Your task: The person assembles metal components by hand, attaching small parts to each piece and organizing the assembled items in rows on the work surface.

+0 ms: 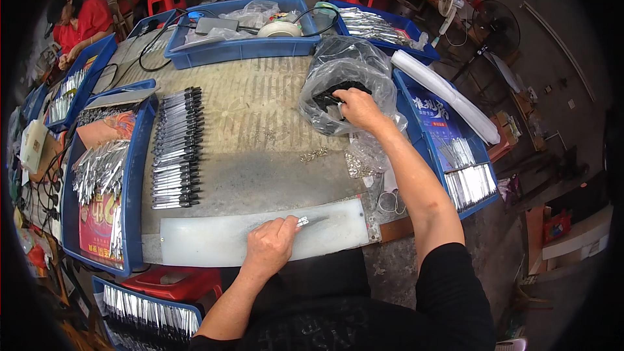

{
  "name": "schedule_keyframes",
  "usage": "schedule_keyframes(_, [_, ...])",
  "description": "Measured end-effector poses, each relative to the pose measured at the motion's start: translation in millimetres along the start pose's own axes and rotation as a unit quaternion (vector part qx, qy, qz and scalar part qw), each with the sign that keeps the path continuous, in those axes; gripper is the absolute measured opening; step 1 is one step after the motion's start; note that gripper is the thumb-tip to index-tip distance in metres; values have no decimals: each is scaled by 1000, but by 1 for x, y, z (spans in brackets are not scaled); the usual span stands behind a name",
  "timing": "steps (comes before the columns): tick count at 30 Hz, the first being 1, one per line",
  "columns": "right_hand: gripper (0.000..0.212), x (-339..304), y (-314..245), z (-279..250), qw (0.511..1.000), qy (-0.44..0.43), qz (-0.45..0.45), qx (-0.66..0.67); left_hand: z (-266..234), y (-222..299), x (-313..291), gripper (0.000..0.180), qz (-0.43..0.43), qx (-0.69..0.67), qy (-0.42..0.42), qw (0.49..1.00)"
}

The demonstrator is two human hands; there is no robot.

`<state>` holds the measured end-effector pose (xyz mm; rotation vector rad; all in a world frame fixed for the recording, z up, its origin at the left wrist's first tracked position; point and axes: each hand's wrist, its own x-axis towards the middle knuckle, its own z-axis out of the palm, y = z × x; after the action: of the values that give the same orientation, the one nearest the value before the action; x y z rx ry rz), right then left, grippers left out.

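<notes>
My left hand (pixel 271 244) is closed over the long whitish board (pixel 195 239) at the table's near edge. A small silvery metal piece with openings (pixel 302 221) sticks out past its fingers; the rest of it is hidden. My right hand (pixel 359 108) reaches into the mouth of a clear plastic bag (pixel 383 78), its index finger stretched out over small black parts (pixel 331 96). The other fingertips are partly hidden. Between the bag and the board lie small brassy metal bits (pixel 314 155). At left, a long row of silver-and-black pieces (pixel 177 149) lies side by side.
A blue tray (pixel 146 175) with loose metal strips stands at left; another blue tray (pixel 244 52) with bags and cables is at the back. A blue tray (pixel 489 203) at right holds metal strips and a white roll (pixel 448 97). A person in red (pixel 88 23) sits far left.
</notes>
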<state>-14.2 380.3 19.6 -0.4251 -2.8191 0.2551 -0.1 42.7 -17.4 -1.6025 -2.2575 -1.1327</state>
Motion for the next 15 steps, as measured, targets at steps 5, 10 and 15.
schedule_keyframes(5, [17, -27, -51, -27, 969, -9, 113, 220, -3, -2, -7, 14, -3, -5, 14, 1000])
schedule_keyframes(10, [10, -83, -82, -29, 812, -34, 96, 575, 0, -4, -7, 14, 3, -29, 24, 999])
schedule_keyframes(15, [14, -130, -108, -21, 729, -23, 121, 673, -4, 1, -6, 12, 18, -25, 47, 998])
